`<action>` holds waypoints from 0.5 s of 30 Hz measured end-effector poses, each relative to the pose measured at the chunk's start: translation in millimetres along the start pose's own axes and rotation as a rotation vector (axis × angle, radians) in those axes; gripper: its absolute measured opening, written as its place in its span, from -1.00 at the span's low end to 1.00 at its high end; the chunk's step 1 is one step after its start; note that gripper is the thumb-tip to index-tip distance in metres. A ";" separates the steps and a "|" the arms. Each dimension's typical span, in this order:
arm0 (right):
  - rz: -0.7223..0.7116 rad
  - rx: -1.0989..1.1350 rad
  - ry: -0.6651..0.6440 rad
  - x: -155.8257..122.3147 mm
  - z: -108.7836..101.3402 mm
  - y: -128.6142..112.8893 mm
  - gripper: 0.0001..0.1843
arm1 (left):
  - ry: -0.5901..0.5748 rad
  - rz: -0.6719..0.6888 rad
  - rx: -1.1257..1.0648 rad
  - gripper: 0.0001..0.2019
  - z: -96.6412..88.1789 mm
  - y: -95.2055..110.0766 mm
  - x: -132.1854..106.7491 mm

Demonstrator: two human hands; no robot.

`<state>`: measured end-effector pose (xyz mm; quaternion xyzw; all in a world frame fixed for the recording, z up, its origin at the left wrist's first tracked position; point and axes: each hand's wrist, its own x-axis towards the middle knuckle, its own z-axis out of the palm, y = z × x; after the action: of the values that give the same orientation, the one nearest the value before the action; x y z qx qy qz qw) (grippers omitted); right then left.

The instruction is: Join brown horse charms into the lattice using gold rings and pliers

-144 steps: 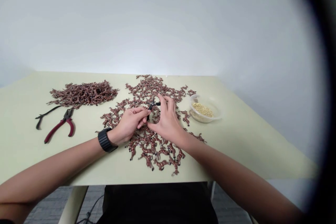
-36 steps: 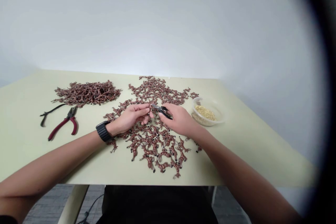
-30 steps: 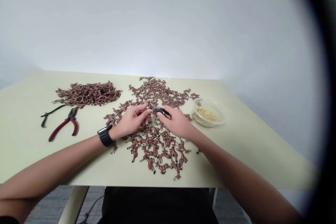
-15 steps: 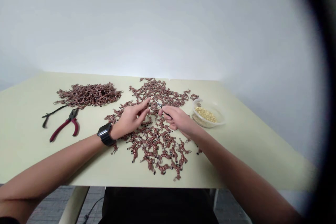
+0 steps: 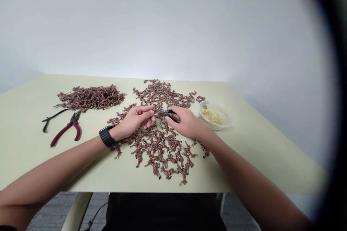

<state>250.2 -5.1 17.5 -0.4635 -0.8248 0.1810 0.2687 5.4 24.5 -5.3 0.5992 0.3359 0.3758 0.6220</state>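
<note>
My right hand point(image 5: 186, 123) is closed round small black-handled pliers point(image 5: 167, 112) whose tip points left. My left hand point(image 5: 135, 121), with a black watch point(image 5: 106, 136) on the wrist, pinches a small brown piece at the pliers' tip; what exactly it is stays too small to tell. Both hands hover over a spread of several small brown horse-shaped charms point(image 5: 162, 144) in the middle of the pale green table point(image 5: 257, 144).
A heap of the same brown charms point(image 5: 90, 97) lies at the back left. Red-handled pliers point(image 5: 66, 128) and black-handled pliers point(image 5: 50, 118) lie to the left. A clear plastic bowl point(image 5: 215, 116) with small gold pieces stands right of my hands.
My left fingers, stretched toward the pliers half a second ago, have closed into a pinch at the tip. The right hand has tilted the pliers flatter. Everything else on the table is unmoved.
</note>
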 end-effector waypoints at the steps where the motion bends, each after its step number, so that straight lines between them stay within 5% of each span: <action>1: 0.001 0.005 -0.010 0.0 -0.7 -0.5 -0.79 | -0.004 -0.001 -0.001 -0.73 0.4 0.4 -0.3; 15: 0.050 0.074 -0.045 -0.4 -3.2 -3.1 -0.77 | -0.001 -0.026 -0.043 -0.65 -0.4 -0.7 0.5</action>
<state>250.3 -6.9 21.6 -0.4694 -0.8115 0.2285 0.2626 5.3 25.1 -6.0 0.5816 0.3353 0.3747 0.6395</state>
